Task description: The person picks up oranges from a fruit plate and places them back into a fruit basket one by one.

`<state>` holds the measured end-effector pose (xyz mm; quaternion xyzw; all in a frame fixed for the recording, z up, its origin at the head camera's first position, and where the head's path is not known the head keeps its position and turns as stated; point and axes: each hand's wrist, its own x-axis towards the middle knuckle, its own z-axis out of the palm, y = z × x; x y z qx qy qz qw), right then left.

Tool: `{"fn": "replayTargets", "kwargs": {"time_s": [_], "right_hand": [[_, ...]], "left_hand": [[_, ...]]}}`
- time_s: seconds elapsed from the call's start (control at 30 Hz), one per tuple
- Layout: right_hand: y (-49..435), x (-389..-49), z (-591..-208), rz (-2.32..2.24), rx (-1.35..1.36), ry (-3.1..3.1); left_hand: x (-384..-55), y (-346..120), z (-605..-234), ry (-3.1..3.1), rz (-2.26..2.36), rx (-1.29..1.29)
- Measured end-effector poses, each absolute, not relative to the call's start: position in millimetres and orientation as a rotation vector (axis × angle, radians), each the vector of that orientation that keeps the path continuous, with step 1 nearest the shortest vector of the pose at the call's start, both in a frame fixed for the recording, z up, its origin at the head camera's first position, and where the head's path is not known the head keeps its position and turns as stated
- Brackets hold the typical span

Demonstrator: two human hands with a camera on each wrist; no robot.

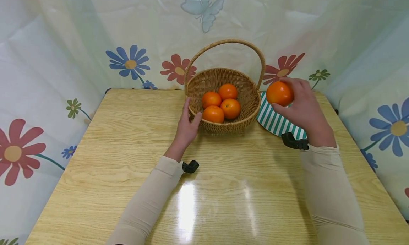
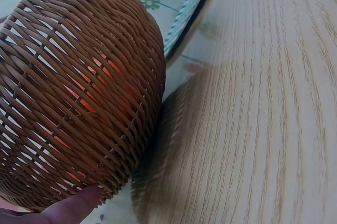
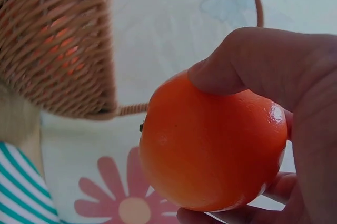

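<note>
Up at the right, my right hand (image 1: 303, 103) grips a glossy orange (image 1: 279, 93) between thumb and fingers, raised over a striped mat. The right wrist view shows the thumb across the top of this orange (image 3: 213, 145) and fingers beneath it. A wicker basket (image 1: 223, 126) with a tall arched handle stands at the back of the table, holding several more oranges (image 1: 230, 108). My left hand (image 1: 186, 129) rests against the basket's left front side, fingers fairly straight and thumb near the rim. Up close, a digit (image 2: 73, 205) touches the weave of the basket (image 2: 79, 87).
A green-and-white striped mat (image 1: 271, 120) lies right of the basket, partly hidden behind the right hand. The wooden table (image 1: 223, 188) reaches back to a flowered curtain (image 1: 153, 17) that hangs behind and along both sides.
</note>
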<state>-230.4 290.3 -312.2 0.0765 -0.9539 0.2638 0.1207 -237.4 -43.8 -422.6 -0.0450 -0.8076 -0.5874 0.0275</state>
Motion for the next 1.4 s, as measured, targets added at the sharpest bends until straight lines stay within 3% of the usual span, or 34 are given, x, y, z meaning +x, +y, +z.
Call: {"fn": "replayTargets", "kwargs": {"time_s": [0.63,1.4], "right_hand": [[249,-233,-299,0.841,0.524,-2.718],[222,-241,-324,0.793,0.662,-2.892]], "left_hand": [[-243,-45,-414,-2.513,-1.795,-0.12],[-241,-40,-417,-2.548,-1.777,-0.076]]}}
